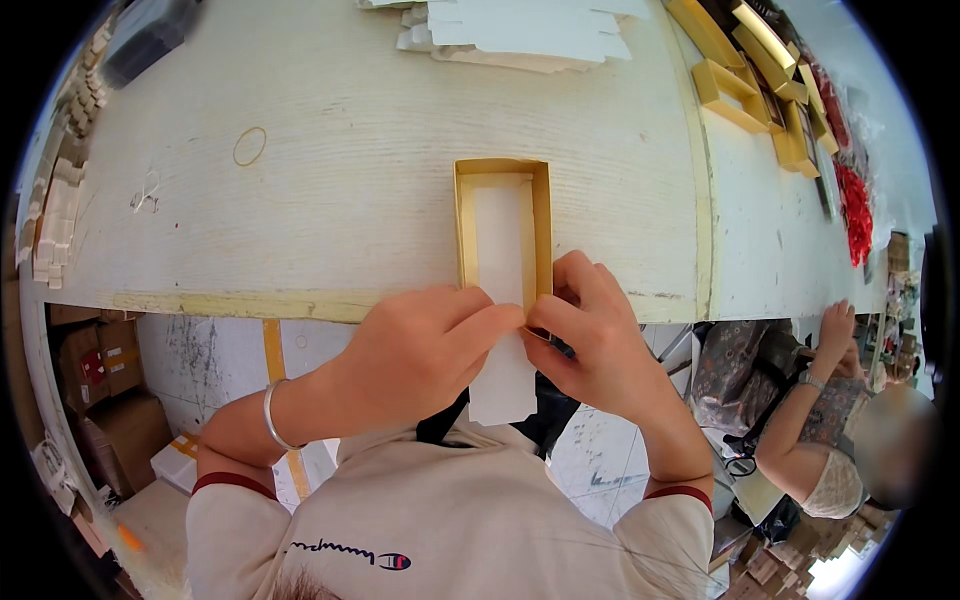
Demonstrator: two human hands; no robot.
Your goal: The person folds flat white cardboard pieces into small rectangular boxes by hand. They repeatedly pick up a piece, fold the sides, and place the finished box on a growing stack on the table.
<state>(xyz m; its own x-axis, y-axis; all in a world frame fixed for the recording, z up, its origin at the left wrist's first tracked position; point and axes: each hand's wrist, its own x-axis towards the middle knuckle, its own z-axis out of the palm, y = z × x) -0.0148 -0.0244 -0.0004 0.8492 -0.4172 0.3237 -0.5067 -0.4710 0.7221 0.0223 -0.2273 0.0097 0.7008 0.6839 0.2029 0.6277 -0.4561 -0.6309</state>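
A long, narrow gold cardboard box, open at the top and white inside, lies at the table's front edge in front of me. From its near end a white flap hangs out toward my body. My left hand grips the near left corner of the box, thumb reaching across to the middle of the near end. Closed on the near right corner is my right hand, its thumb and fingers pinching the cardboard wall. The fingertips of both hands nearly meet there, and they hide the near edge.
A stack of flat white card blanks lies at the table's far side. Several gold boxes are piled at the far right, near red material. A rubber band rests on the left. Another person sits at the right.
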